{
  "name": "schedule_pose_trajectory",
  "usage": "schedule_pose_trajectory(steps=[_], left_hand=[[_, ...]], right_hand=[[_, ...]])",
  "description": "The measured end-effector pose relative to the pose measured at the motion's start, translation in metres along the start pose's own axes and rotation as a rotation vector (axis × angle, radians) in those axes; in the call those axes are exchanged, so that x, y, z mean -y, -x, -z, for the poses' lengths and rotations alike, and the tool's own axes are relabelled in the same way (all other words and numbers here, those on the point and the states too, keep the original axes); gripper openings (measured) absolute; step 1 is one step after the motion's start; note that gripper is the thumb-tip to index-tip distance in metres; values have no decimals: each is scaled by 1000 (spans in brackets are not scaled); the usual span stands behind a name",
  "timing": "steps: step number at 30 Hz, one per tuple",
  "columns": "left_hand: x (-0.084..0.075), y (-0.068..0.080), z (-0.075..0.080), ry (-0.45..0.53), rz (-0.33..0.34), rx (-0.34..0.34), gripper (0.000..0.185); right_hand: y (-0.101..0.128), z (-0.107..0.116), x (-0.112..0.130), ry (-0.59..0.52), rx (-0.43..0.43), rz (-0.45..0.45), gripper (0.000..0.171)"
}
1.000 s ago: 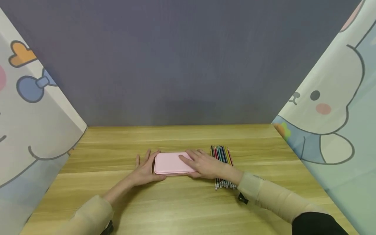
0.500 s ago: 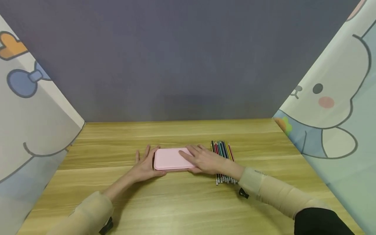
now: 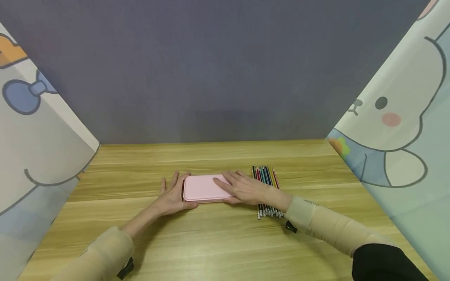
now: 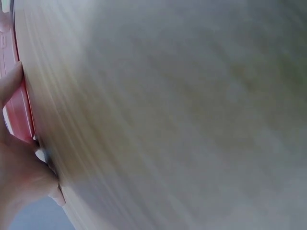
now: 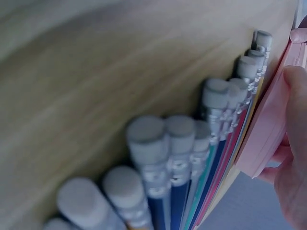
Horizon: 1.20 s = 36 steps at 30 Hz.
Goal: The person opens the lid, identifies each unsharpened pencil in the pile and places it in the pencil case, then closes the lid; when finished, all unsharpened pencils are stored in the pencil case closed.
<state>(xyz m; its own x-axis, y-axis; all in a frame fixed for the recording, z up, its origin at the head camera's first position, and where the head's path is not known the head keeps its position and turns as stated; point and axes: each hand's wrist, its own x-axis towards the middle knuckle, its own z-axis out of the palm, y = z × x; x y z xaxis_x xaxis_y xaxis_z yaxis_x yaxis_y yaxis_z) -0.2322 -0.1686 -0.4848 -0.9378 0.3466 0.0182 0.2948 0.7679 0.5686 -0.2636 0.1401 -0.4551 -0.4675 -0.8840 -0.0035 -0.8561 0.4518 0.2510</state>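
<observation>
A pink hard pencil case with rounded corners lies closed on the wooden table, both hands at its ends. My left hand holds the left end between thumb and index finger, the other fingers spread out behind. On the right end, my right hand grips the case, one finger across the lid and the thumb at the front side. In the right wrist view, that thumb presses the case's side. A row of colored pencils lies just right of the case, partly hidden under the right forearm.
The pencils' eraser ends face the person in the right wrist view. A dark grey panel rises behind the wooden table. Cartoon-printed panels stand at the left and right.
The whole scene has shifted slightly upward in the head view. Both hands keep the same places on the pencil case, and the pencils lie as before.
</observation>
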Motion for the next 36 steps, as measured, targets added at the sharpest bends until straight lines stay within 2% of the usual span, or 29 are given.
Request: schedule_pose_trajectory(steps=[6,14,19,26,32,36], left_hand=[[1,0,0,2,-2,-6,113],[2,1,-3,7,-2,-20,112],[3,2,-3,23,7,-3,112],[3,1,-1,49,23,15,114],[0,-1,2,56,24,22,116],[0,-2,2,50,22,24,122]], right_hand=[[-2,3,-2,-18,33,0,72],[-1,10,-4,-232,149,-60,69],[-3,10,-6,-266,156,-64,70],[-8,14,-16,-281,80,-2,68],[-10,18,-26,-483,116,-54,64],[-12,18,-32,-621,78,-62,59]])
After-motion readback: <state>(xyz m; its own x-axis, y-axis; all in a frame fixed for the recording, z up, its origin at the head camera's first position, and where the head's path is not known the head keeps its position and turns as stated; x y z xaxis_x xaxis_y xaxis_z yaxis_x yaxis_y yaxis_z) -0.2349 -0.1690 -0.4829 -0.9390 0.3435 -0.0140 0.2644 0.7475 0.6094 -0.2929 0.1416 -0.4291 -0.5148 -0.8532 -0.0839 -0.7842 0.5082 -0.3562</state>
